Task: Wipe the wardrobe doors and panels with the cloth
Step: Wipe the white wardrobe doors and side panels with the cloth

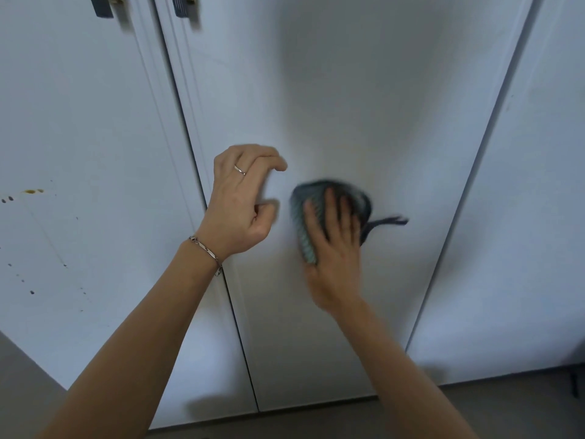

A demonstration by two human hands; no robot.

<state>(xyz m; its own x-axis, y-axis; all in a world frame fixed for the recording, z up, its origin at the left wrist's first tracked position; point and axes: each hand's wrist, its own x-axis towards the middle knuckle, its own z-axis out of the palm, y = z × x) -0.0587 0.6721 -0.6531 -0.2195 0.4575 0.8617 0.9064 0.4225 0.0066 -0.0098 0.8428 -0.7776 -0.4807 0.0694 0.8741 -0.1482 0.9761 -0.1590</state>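
At centre frame the right hand [332, 242] presses the blue-grey cloth [329, 213] flat-fingered against the middle wardrobe door [364, 106]; the left hand [242, 201] hovers loosely curled, empty. Overlapping strokes (blurred cloth suggests speed) with steady pressure would cover best.

Both forearms are bare; no sleeve reaches the visible portion of either arm. The left hand [242, 201] carries a thin silver-coloured band ring [240, 169] on one finger. A slim silver-coloured linked chain bracelet [205, 251] encircles the left wrist. The right hand [332, 245] is motion-blurred; nothing worn can be made out on it.
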